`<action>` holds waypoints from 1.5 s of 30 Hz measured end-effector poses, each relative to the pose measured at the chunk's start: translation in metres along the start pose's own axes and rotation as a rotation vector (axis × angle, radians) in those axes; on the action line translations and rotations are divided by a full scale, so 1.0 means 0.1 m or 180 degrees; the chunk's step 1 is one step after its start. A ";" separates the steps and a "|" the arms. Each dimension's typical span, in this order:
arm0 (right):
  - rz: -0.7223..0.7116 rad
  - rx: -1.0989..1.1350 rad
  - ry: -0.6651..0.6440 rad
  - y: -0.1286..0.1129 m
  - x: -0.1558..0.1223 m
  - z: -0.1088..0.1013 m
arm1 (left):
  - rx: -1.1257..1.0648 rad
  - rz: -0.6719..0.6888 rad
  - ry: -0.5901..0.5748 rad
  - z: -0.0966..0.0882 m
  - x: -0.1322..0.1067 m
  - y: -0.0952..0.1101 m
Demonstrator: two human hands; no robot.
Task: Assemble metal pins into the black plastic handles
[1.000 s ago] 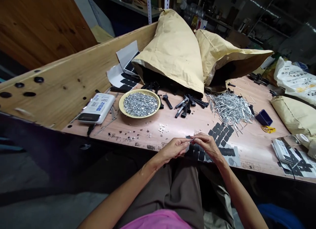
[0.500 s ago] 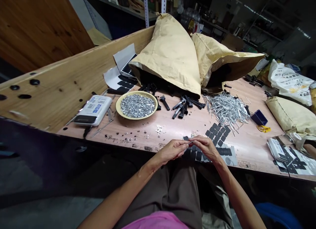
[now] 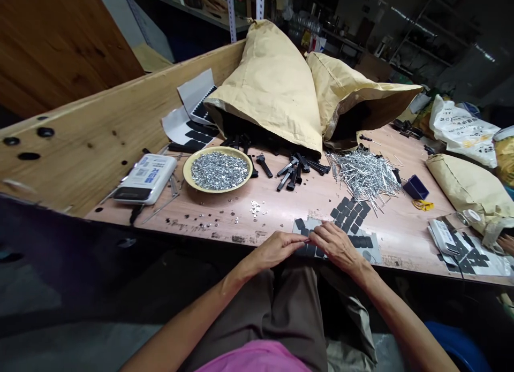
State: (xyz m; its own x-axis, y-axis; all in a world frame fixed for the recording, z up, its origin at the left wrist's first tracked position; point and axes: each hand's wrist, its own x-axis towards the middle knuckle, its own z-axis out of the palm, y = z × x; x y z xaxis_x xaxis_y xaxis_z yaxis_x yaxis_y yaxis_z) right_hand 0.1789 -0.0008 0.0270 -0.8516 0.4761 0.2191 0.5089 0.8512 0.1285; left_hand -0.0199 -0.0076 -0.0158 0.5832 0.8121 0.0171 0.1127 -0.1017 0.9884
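Note:
My left hand [image 3: 279, 249] and my right hand [image 3: 335, 245] meet at the near edge of the table [image 3: 281, 200], fingertips pinched together over a grey sheet of black adhesive pads [image 3: 353, 222]. Whatever the fingers pinch is too small to name. A yellow dish of small silver washers [image 3: 219, 170] stands further back on the left. A pile of silver nails [image 3: 363, 174] lies to the right, and black plastic parts [image 3: 295, 171] spill from a tan paper sack [image 3: 273, 83].
A white box [image 3: 144, 177] lies left of the dish. A second tan sack [image 3: 357, 93], a small blue tray [image 3: 415, 188], yellow rubber bands [image 3: 422, 204] and more pad sheets [image 3: 466, 249] lie on the right. A wooden board [image 3: 100, 131] walls the table's left side.
Both hands have dropped from just above the pad sheet down onto it, still pinched together. The camera has shifted slightly to the right.

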 end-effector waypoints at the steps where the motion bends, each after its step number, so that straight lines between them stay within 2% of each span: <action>1: -0.0056 -0.0146 -0.0023 0.00 0.00 0.00 | 0.0293 0.0140 0.0062 0.01 0.00 0.01; 5: 0.0029 -0.0156 -0.0093 0.01 -0.02 0.06 | 0.1513 0.0588 0.0315 0.08 -0.02 0.01; 8: 0.0526 0.0600 -0.0105 -0.02 -0.01 0.08 | 0.2427 0.0868 0.0733 0.11 -0.05 -0.04; 10: 0.1035 0.1355 -0.0160 -0.06 0.03 0.07 | 0.2639 0.0937 0.0866 0.12 -0.05 -0.08; 13: 0.1797 0.2097 -0.0548 -0.11 0.11 0.04 | 0.2111 0.0798 0.0936 0.12 -0.04 -0.08; 16: 0.2355 0.1886 -0.0983 -0.10 0.17 0.01 | 0.0885 0.0415 0.1069 0.12 0.00 -0.03; 18: 0.2514 0.1561 -0.0861 -0.06 0.18 -0.02 | 0.0121 0.0073 0.1058 0.12 0.03 0.01; 21: 0.2203 0.1632 -0.0250 0.02 0.17 -0.04 | -0.0543 -0.0312 0.0912 0.10 0.05 0.03; 25: 0.1428 0.2026 0.0163 0.09 0.17 -0.03 | -0.0698 -0.0379 0.0910 0.08 0.05 0.00; 28: 0.1222 0.1821 0.0169 0.09 0.19 -0.01 | -0.0616 -0.0329 0.0911 0.08 0.03 -0.02; 33: 0.0820 0.0676 -0.0116 0.01 0.19 0.04 | -0.0185 -0.0110 0.1011 0.11 0.00 0.02; 36: 0.0809 0.0265 -0.0215 -0.01 0.18 0.06 | -0.0077 -0.0059 0.1028 0.13 -0.01 0.05; 38: 0.1004 0.0221 -0.0247 0.00 0.17 0.04 | -0.0195 -0.0123 0.1062 0.15 -0.01 0.05; 41: 0.1730 0.0418 -0.0175 -0.01 0.13 -0.03 | -0.0842 -0.0420 0.1161 0.14 0.01 0.05; 43: 0.2338 0.0799 0.0028 -0.07 0.08 -0.04 | -0.1570 -0.0633 0.1205 0.14 0.04 0.08; 45: 0.2734 0.1466 0.0287 -0.22 0.05 -0.01 | -0.2275 -0.0671 0.1250 0.18 0.08 0.11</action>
State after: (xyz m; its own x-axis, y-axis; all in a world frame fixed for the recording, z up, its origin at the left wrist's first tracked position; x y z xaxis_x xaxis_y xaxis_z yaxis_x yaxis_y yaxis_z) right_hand 0.1632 -0.0175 0.0265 -0.1914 0.9719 0.1370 0.8364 0.2346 -0.4954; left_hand 0.0001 -0.0126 -0.0070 0.2698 0.9277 -0.2582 -0.4255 0.3554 0.8322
